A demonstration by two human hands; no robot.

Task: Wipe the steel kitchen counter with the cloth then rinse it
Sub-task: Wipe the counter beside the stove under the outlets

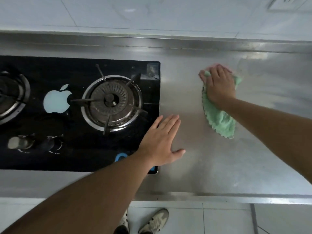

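Observation:
A green cloth with a scalloped edge lies spread on the steel counter, right of the stove. My right hand presses flat on the cloth's far end, fingers pointing toward the back wall, and a pink part of the cloth peeks out past the fingertips. My left hand rests flat on the counter with its fingers apart, straddling the right edge of the stove, and holds nothing.
A black glass gas stove with two burners and two knobs fills the counter's left half. A raised steel backsplash runs along the tiled wall. The counter's front edge drops to a tiled floor where my shoes show.

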